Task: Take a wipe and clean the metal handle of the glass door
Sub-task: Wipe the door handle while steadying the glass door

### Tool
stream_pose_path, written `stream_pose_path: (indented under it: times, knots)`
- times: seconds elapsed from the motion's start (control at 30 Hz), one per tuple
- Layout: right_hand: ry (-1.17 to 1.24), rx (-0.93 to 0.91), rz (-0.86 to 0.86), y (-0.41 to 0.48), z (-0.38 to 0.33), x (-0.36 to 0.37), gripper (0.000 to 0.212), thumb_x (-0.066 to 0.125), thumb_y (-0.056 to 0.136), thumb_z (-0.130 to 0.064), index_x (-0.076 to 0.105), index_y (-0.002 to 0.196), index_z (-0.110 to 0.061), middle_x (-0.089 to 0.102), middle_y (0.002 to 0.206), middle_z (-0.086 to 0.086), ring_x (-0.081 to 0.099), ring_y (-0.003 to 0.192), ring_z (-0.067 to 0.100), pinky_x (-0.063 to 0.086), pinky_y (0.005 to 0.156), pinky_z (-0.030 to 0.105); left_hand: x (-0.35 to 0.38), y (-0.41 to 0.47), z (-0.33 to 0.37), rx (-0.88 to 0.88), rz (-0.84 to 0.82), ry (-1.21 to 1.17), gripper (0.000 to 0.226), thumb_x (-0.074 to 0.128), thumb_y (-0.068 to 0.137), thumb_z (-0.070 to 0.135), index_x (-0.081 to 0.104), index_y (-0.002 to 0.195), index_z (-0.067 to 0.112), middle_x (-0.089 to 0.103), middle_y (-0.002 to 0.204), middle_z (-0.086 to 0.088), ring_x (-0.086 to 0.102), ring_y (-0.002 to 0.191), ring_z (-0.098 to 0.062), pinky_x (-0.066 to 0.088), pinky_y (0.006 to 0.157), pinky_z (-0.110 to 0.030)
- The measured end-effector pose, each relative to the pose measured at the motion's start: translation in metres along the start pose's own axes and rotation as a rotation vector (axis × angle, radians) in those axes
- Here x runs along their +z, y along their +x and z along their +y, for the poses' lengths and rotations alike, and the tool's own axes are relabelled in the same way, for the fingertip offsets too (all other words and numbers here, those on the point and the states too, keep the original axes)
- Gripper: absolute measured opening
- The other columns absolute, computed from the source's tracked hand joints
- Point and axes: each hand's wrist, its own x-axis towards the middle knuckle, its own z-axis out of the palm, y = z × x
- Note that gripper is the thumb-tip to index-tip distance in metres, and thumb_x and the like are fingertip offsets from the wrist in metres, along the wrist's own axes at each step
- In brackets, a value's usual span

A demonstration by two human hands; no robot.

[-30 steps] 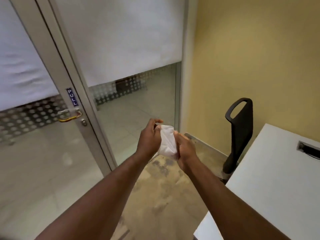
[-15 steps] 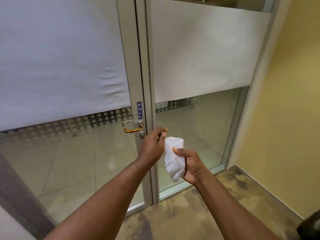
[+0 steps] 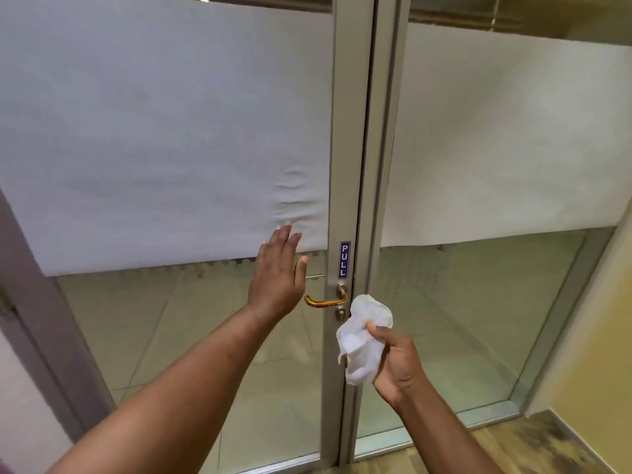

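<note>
Beside the door handle point(image 3: 323, 301), right hand point(image 3: 393, 360) clutching wipe point(image 3: 359, 340), left hand point(image 3: 278, 277) spread flat

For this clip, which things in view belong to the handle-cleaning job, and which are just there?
Part of the job:
wipe, bunched in the right hand
door handle, not yet touched by the wipe
glass door
left hand, open, raised near the glass

Just there:
PULL sign
white blind
side glass panel
yellow wall
</note>
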Motion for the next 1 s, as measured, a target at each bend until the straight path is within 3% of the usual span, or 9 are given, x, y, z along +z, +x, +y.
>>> stream_pose_path:
  times: [0.1, 0.2, 0.37, 0.63, 0.73, 0.83, 0.93, 1.0]
  knots:
    - [0.033, 0.001, -0.019, 0.026, -0.005, -0.01, 0.045, 0.075, 0.077, -0.026, 0.066, 0.109, 0.003, 0.061, 0.089, 0.024, 0.06, 0.068, 0.034, 0.033, 0.056, 0.031, 0.004, 0.023, -0.02, 0.022, -0.018, 0.15, 0.065, 0.04, 0.111, 0.034, 0.009, 0.165, 0.018, -0.008, 0.173, 0.0, -0.016, 0.157, -0.012, -0.005, 0.129, -0.04]
    - [0.081, 0.009, -0.012, 0.051, -0.015, -0.024, 0.036, 0.063, 0.087, -0.022, 0.058, 0.116, -0.002, 0.058, 0.096, 0.021, 0.057, 0.073, 0.035, 0.045, 0.055, 0.034, 0.01, 0.044, -0.037, 0.016, 0.003, 0.247, 0.068, 0.036, 0.111, 0.035, -0.001, 0.164, 0.015, -0.016, 0.171, -0.002, -0.02, 0.156, -0.014, -0.007, 0.129, -0.04]
    - [0.034, 0.054, -0.024, 0.1, -0.044, -0.051, 0.036, 0.074, 0.076, -0.024, 0.067, 0.107, -0.004, 0.058, 0.097, 0.02, 0.059, 0.072, 0.034, 0.034, 0.059, 0.033, 0.031, 0.092, -0.063, 0.016, 0.019, 0.392, 0.068, 0.031, 0.112, 0.038, -0.006, 0.164, 0.013, -0.019, 0.171, -0.005, -0.019, 0.157, -0.018, -0.001, 0.13, -0.045]
    - [0.115, 0.091, 0.056, 0.133, -0.059, -0.084, 0.034, 0.059, 0.084, -0.015, 0.067, 0.115, -0.004, 0.059, 0.088, 0.022, 0.058, 0.063, 0.034, 0.041, 0.053, 0.033, 0.067, 0.167, -0.056, 0.223, 0.049, 0.483, 0.07, 0.022, 0.109, 0.046, 0.001, 0.164, 0.009, -0.008, 0.173, -0.009, -0.009, 0.159, -0.024, 0.002, 0.129, -0.048]
    - [0.142, 0.069, 0.1, 0.142, -0.061, -0.097, 0.035, 0.052, 0.092, -0.014, 0.065, 0.125, -0.017, 0.059, 0.09, 0.024, 0.057, 0.06, 0.034, 0.044, 0.049, 0.034, 0.082, 0.205, -0.042, 0.276, 0.093, 0.483, 0.069, 0.021, 0.11, 0.045, 0.002, 0.164, 0.007, -0.006, 0.172, -0.011, -0.008, 0.159, -0.025, 0.0, 0.129, -0.048]
    - [0.175, 0.044, 0.118, 0.149, -0.062, -0.107, 0.036, 0.054, 0.091, -0.016, 0.066, 0.122, -0.029, 0.052, 0.089, 0.021, 0.048, 0.061, 0.027, 0.031, 0.055, 0.031, 0.091, 0.241, -0.033, 0.32, 0.137, 0.506, 0.069, 0.023, 0.11, 0.044, 0.001, 0.164, 0.007, -0.007, 0.172, -0.013, -0.008, 0.159, -0.026, -0.001, 0.129, -0.048]
    - [0.195, 0.033, 0.108, 0.153, -0.063, -0.118, 0.032, 0.059, 0.088, -0.018, 0.06, 0.12, -0.021, 0.045, 0.09, 0.017, 0.041, 0.063, 0.022, 0.021, 0.059, 0.031, 0.095, 0.268, -0.031, 0.345, 0.182, 0.527, 0.068, 0.023, 0.112, 0.044, 0.001, 0.164, 0.006, -0.006, 0.172, -0.015, -0.006, 0.159, -0.028, -0.002, 0.129, -0.049]
    - [0.172, -0.001, 0.132, 0.158, -0.063, -0.126, 0.039, 0.068, 0.082, -0.02, 0.058, 0.12, -0.02, 0.043, 0.089, 0.014, 0.037, 0.067, 0.021, 0.019, 0.06, 0.033, 0.099, 0.28, -0.036, 0.349, 0.192, 0.533, 0.068, 0.025, 0.112, 0.043, 0.002, 0.164, 0.005, -0.003, 0.172, -0.017, -0.003, 0.159, -0.031, -0.001, 0.129, -0.05]
